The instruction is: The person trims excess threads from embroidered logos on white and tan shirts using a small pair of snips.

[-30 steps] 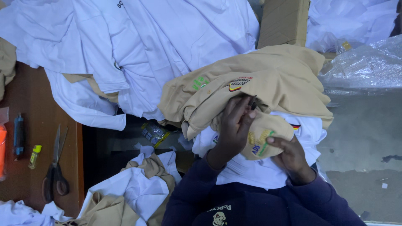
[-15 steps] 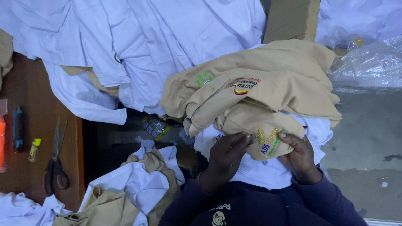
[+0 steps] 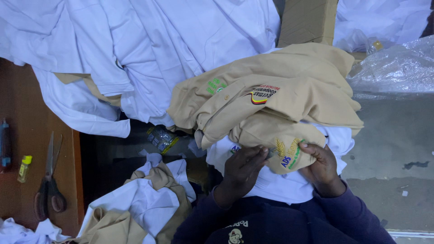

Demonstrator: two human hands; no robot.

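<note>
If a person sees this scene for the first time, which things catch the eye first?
First the stack of tan shirts at centre, with the left hand and right hand gripping its embroidered front edge. Behind it, white shirts spread across the top left. Scissors lie on the brown table at far left.

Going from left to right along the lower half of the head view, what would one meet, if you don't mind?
Yellow glue stick → scissors → crumpled white and tan shirts → left hand → right hand → grey floor.

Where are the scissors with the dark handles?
In the head view, the metal scissors with dark handles lie at far left on the brown wooden table, beside a small yellow-capped tube.
</note>
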